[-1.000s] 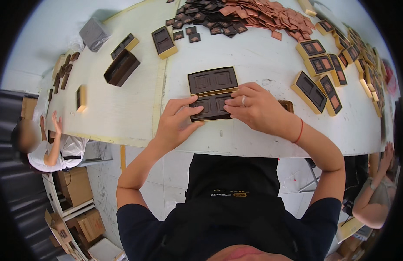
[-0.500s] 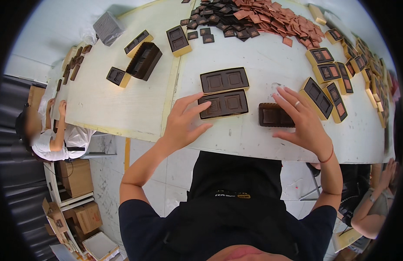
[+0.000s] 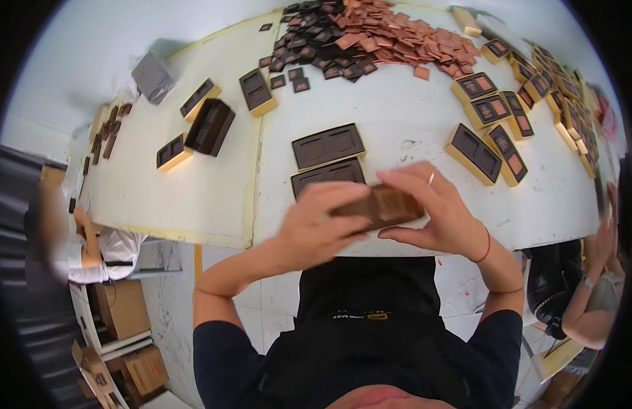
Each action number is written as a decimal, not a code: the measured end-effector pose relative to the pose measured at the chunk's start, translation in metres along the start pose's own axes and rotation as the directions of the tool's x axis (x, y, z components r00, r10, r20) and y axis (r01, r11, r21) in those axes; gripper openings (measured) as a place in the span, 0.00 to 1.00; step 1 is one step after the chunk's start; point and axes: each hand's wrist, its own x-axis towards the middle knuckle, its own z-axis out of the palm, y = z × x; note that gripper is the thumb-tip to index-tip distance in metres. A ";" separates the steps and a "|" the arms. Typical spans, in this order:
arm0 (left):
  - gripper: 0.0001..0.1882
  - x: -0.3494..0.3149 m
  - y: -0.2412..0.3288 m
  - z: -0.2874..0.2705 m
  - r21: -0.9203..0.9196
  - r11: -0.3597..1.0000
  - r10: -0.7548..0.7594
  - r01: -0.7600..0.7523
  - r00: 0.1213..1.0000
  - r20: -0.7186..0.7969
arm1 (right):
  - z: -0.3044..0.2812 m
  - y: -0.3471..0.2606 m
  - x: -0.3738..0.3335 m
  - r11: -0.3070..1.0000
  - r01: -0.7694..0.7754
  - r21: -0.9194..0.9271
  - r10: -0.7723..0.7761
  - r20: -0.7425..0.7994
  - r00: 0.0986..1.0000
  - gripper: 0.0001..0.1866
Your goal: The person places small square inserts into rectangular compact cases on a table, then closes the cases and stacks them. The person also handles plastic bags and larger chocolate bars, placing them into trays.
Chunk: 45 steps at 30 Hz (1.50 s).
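Observation:
Between my two hands, above the table's near edge, is a stack of dark brown plastic tray inserts (image 3: 392,206), blurred by motion. My left hand (image 3: 319,223) grips its left end, with the fingers across the top. My right hand (image 3: 435,208) holds the right end between thumb and fingers. Just beyond my left hand lies a gold-sided box with a dark insert (image 3: 327,176), partly covered by that hand. A second such box (image 3: 327,146) sits right behind it. Both have empty square recesses.
Black squares (image 3: 306,44) and copper squares (image 3: 404,37) are heaped at the back. Another insert stack (image 3: 210,127) leans among gold boxes at left. Boxes holding squares (image 3: 490,108) crowd the right side. A person (image 3: 101,255) works at far left; another person's arm (image 3: 592,307) shows at right.
The insert stack, lying on the table under my right hand before, is now lifted and moved left between both hands. My left hand has left the front box and closed on the stack.

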 end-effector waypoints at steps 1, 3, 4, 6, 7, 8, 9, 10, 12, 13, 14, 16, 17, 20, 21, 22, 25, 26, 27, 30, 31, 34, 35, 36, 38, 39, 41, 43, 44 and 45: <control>0.20 0.002 -0.006 -0.021 0.065 0.996 -0.061 0.060 0.998 0.005 | -0.006 0.004 0.001 0.998 0.018 -0.059 -0.021 -0.044 0.999 0.34; 0.12 -0.013 -0.040 -0.061 0.244 0.917 -0.242 0.317 0.925 -0.291 | -0.021 0.015 0.000 0.979 0.015 -0.203 -0.042 -0.129 0.991 0.33; 0.08 -0.012 -0.061 -0.088 0.377 0.836 -0.226 0.399 0.876 -0.427 | -0.032 0.025 -0.010 0.953 -0.028 -0.301 -0.007 -0.116 0.993 0.32; 0.05 -0.053 -0.128 -0.153 0.401 0.769 -0.250 0.498 0.812 -0.528 | -0.052 0.046 -0.033 0.893 -0.182 -0.412 0.104 -0.206 0.973 0.31; 0.05 -0.073 -0.150 -0.172 0.320 0.722 -0.361 0.614 0.729 -0.582 | -0.058 0.054 -0.045 0.853 -0.254 -0.455 0.148 -0.256 0.955 0.30; 0.06 -0.090 -0.170 -0.184 0.375 0.699 -0.353 0.609 0.750 -0.560 | -0.063 0.060 -0.057 0.808 -0.308 -0.503 0.201 -0.257 0.945 0.30; 0.07 -0.099 -0.181 -0.188 0.373 0.642 -0.442 0.670 0.721 -0.533 | -0.068 0.064 -0.069 0.756 -0.360 -0.547 0.255 -0.260 0.931 0.29; 0.10 -0.102 -0.187 -0.187 0.564 0.547 -0.371 0.619 0.783 -0.500 | -0.069 0.068 -0.076 0.704 -0.404 -0.584 0.308 -0.261 0.915 0.29; 0.15 -0.087 -0.181 -0.171 0.697 0.488 -0.263 0.525 0.850 -0.456 | -0.063 0.067 -0.077 0.653 -0.425 -0.627 0.292 -0.310 0.905 0.29; 0.18 -0.073 -0.169 -0.152 0.665 0.553 -0.216 0.502 0.857 -0.468 | -0.061 0.068 -0.076 0.626 -0.434 -0.647 0.281 -0.332 0.900 0.30; 0.20 -0.055 -0.152 -0.132 0.630 0.614 -0.167 0.477 0.858 -0.487 | -0.058 0.072 -0.078 0.628 -0.426 -0.652 0.279 -0.322 0.905 0.30; 0.21 -0.036 -0.128 -0.111 0.480 0.791 -0.318 0.380 0.925 -0.209 | -0.056 0.082 -0.074 0.644 -0.388 -0.660 0.256 -0.292 0.922 0.31; 0.22 -0.029 -0.117 -0.090 0.467 0.814 -0.340 0.346 0.935 -0.100 | -0.051 0.077 -0.067 0.699 -0.369 -0.612 0.289 -0.230 0.929 0.33; 0.39 -0.002 -0.087 -0.045 0.293 0.893 -0.428 0.342 0.848 0.314 | -0.036 0.073 -0.045 0.836 -0.229 -0.499 0.227 -0.065 0.972 0.31; 0.41 0.002 -0.083 -0.035 0.275 0.901 -0.420 0.335 0.832 0.363 | -0.040 0.069 -0.035 0.859 -0.182 -0.479 0.212 0.009 0.977 0.30; 0.41 0.000 -0.082 -0.028 0.311 0.905 -0.401 0.290 0.823 0.401 | -0.041 0.067 -0.025 0.881 -0.136 -0.454 0.194 0.084 0.977 0.29; 0.41 0.000 -0.073 -0.016 0.305 0.923 -0.360 0.232 0.799 0.481 | -0.055 0.102 0.024 0.954 -0.070 -0.291 0.085 0.038 0.996 0.27; 0.41 -0.002 -0.068 -0.016 0.290 0.928 -0.354 0.233 0.792 0.498 | -0.055 0.119 0.047 0.957 -0.165 -0.238 0.179 0.039 0.983 0.26; 0.41 -0.002 -0.063 -0.015 0.274 0.937 -0.334 0.217 0.788 0.518 | -0.051 0.137 0.068 0.946 -0.261 -0.193 0.275 0.047 0.960 0.24; 0.39 0.006 -0.058 -0.013 0.257 0.943 -0.319 0.212 0.796 0.514 | -0.015 0.196 0.109 0.924 -0.190 -0.330 0.214 0.036 0.976 0.18; 0.38 0.012 -0.064 -0.011 0.230 0.948 -0.311 0.222 0.808 0.501 | -0.006 0.214 0.118 0.886 -0.157 -0.436 0.188 0.030 0.982 0.17; 0.35 0.024 -0.085 -0.014 0.156 0.947 -0.319 0.279 0.861 0.397 | 0.006 0.234 0.146 0.772 -0.080 -0.630 0.130 0.033 0.991 0.13; 0.34 0.029 -0.095 -0.012 0.122 0.947 -0.323 0.299 0.877 0.355 | 0.008 0.239 0.149 0.733 -0.068 -0.677 0.124 0.035 0.992 0.12; 0.27 0.030 -0.101 -0.014 0.138 0.946 -0.318 0.292 0.916 0.245 | 0.011 0.237 0.157 0.653 -0.005 -0.757 0.133 0.109 0.985 0.10; 0.22 0.035 -0.116 -0.019 0.085 0.922 -0.386 0.377 0.906 0.172 | 0.007 0.233 0.156 0.698 -0.062 -0.714 0.117 0.027 0.993 0.08; 0.20 0.033 -0.127 -0.021 0.054 0.905 -0.426 0.423 0.895 0.130 | 0.007 0.221 0.157 0.722 -0.083 -0.687 0.110 -0.005 0.994 0.08; 0.16 0.030 -0.157 -0.017 0.082 0.923 -0.377 0.375 0.926 0.015 | -0.003 0.180 0.152 0.946 -0.161 -0.281 0.183 0.053 0.982 0.07; 0.15 0.030 -0.188 -0.007 0.138 0.924 -0.357 0.356 0.934 -0.024 | -0.005 0.127 0.129 0.932 -0.314 0.179 0.273 0.224 0.936 0.08; 0.15 0.038 -0.193 -0.001 0.056 0.907 -0.415 0.417 0.909 -0.038 | 0.000 0.103 0.116 0.865 -0.407 0.295 0.315 0.313 0.896 0.08; 0.15 0.046 -0.192 0.006 -0.022 0.881 -0.473 0.473 0.880 -0.046 | 0.006 0.076 0.105 0.843 -0.452 0.293 0.351 0.339 0.873 0.08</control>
